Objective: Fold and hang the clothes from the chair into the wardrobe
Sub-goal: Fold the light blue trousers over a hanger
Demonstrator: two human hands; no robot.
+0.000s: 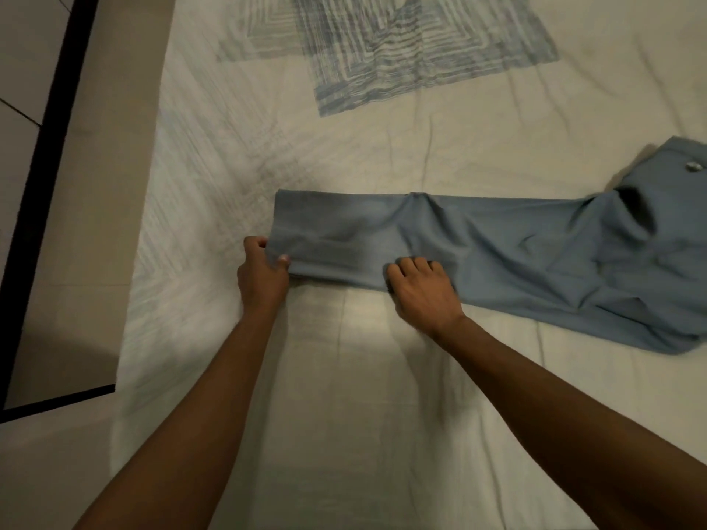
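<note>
A pair of grey-blue trousers (497,246) lies lengthwise across the bed, leg ends to the left, waist with a metal button (692,166) at the far right. My left hand (264,269) pinches the near corner of the leg end between thumb and fingers. My right hand (421,285) sits on the near edge of the leg further right, its fingers curled into the cloth. The fabric bunches and creases towards the waist.
The bed (363,415) has a pale wrinkled sheet with a blue striped square pattern (382,47) at the far side. Its left edge drops to a tiled floor (88,223) crossed by a dark strip (42,185).
</note>
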